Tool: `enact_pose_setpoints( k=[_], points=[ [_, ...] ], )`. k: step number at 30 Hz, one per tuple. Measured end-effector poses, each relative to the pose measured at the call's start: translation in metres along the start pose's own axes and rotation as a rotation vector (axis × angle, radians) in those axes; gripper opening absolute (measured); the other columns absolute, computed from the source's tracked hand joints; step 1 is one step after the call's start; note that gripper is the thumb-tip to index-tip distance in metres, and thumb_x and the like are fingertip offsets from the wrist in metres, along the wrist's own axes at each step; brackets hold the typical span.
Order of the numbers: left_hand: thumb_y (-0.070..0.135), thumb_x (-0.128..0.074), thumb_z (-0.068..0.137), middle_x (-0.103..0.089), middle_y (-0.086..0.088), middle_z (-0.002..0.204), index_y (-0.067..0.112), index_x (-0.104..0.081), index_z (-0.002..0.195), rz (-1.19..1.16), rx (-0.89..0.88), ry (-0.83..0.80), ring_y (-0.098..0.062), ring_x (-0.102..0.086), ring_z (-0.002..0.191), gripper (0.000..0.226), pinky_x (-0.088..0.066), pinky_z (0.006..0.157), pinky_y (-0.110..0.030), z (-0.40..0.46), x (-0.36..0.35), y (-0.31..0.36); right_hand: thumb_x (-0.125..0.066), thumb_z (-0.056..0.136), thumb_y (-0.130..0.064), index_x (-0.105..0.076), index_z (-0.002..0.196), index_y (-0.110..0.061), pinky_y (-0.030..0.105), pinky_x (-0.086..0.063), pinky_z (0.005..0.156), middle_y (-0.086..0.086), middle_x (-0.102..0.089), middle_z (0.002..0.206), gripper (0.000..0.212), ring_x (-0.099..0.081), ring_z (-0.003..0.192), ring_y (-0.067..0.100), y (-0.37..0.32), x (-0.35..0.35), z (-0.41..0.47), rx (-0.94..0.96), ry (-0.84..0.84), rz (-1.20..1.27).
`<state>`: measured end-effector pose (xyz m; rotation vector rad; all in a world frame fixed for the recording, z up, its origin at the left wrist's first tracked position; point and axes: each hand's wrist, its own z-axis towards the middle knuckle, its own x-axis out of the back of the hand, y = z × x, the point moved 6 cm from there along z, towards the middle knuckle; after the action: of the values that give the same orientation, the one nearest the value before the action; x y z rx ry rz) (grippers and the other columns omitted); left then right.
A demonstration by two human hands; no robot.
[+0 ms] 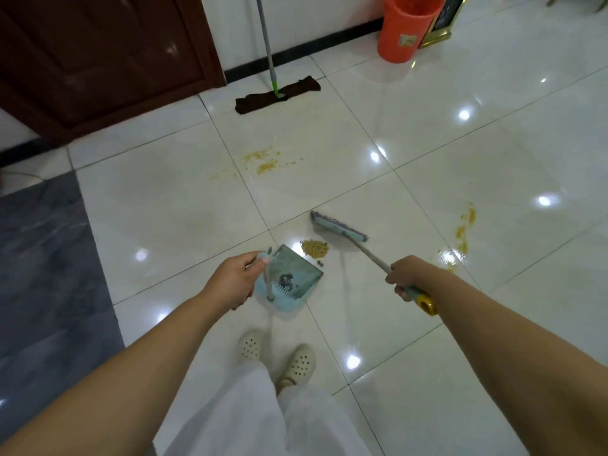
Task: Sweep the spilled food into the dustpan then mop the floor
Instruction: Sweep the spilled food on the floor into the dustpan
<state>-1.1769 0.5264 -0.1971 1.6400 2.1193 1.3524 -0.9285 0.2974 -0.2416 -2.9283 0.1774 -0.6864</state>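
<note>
My left hand [235, 279] grips the top of the handle of a light blue dustpan [292, 278] that stands on the white tile floor with dark debris inside. My right hand [406, 274] grips the broom handle; the blue broom head [339, 230] rests on the floor just beyond the pan. A small heap of yellow spilled food [315, 248] lies between the broom head and the pan's mouth. More yellow crumbs [266, 161] are scattered farther ahead, and a yellow smear [464, 230] runs along the floor to the right. A flat mop [278, 93] with a dark cloth leans on the far wall.
An orange bucket [406, 31] stands at the far right by the wall. A dark wooden door [98, 54] fills the upper left, and a grey mat [42, 258] lies at the left. My feet in pale clogs [276, 355] are just behind the dustpan.
</note>
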Motion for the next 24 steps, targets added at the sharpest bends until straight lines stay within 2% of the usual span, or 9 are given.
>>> enact_pose_setpoints(
  k=[4, 7, 12, 14, 19, 24],
  points=[
    [0.038, -0.043, 0.098, -0.048, -0.011, 0.060, 0.032, -0.062, 0.114, 0.022, 0.014, -0.021, -0.016, -0.037, 0.041, 0.025, -0.032, 0.037, -0.021, 0.006, 0.006, -0.007, -0.053, 0.092, -0.006, -0.050, 0.114, 0.008, 0.023, -0.043, 0.041, 0.015, -0.054, 0.073, 0.025, -0.052, 0.052, 0.020, -0.001, -0.029, 0.016, -0.035, -0.059, 0.076],
    [0.038, -0.043, 0.098, -0.048, -0.012, 0.061, 0.031, -0.062, 0.113, 0.017, 0.029, -0.042, -0.016, -0.037, 0.042, 0.025, -0.032, 0.038, -0.020, 0.012, 0.006, -0.008, -0.053, 0.092, -0.007, -0.051, 0.119, 0.007, 0.020, -0.042, 0.040, 0.015, -0.054, 0.074, 0.031, -0.052, 0.052, 0.020, 0.001, -0.052, 0.016, -0.061, -0.111, 0.086],
    [0.039, -0.043, 0.098, -0.048, -0.009, 0.060, 0.030, -0.062, 0.107, 0.028, 0.029, -0.060, -0.017, -0.038, 0.044, 0.022, -0.033, 0.041, -0.020, 0.018, 0.017, -0.012, -0.049, 0.093, -0.007, -0.049, 0.114, 0.004, 0.019, -0.039, 0.038, 0.012, -0.050, 0.064, 0.024, -0.044, 0.038, 0.015, 0.001, -0.063, -0.020, -0.102, -0.252, 0.179],
    [0.038, -0.043, 0.098, -0.048, -0.008, 0.059, 0.029, -0.062, 0.106, 0.028, 0.009, -0.065, -0.016, -0.037, 0.043, 0.022, -0.032, 0.040, -0.021, 0.019, 0.022, -0.015, -0.050, 0.093, -0.009, -0.048, 0.122, 0.003, 0.018, -0.038, 0.036, 0.011, -0.050, 0.061, 0.031, -0.043, 0.035, 0.013, 0.003, -0.058, -0.035, -0.123, -0.289, 0.229],
    [0.039, -0.042, 0.099, -0.048, -0.010, 0.060, 0.033, -0.060, 0.104, 0.017, -0.022, -0.088, -0.016, -0.038, 0.042, 0.020, -0.032, 0.039, -0.022, 0.014, 0.027, -0.021, -0.047, 0.091, -0.007, -0.041, 0.138, -0.001, 0.018, -0.037, 0.035, 0.008, -0.048, 0.059, 0.048, -0.039, 0.041, 0.012, 0.002, -0.047, -0.065, -0.100, -0.293, 0.237],
    [0.041, -0.043, 0.098, -0.048, -0.007, 0.058, 0.036, -0.058, 0.110, 0.004, -0.033, -0.118, -0.015, -0.038, 0.041, 0.020, -0.033, 0.038, -0.021, 0.006, 0.034, -0.030, -0.046, 0.092, -0.007, -0.043, 0.138, -0.004, 0.017, -0.038, 0.036, 0.009, -0.049, 0.062, 0.046, -0.041, 0.039, 0.012, -0.007, -0.051, -0.076, -0.083, -0.235, 0.209]
  ],
)
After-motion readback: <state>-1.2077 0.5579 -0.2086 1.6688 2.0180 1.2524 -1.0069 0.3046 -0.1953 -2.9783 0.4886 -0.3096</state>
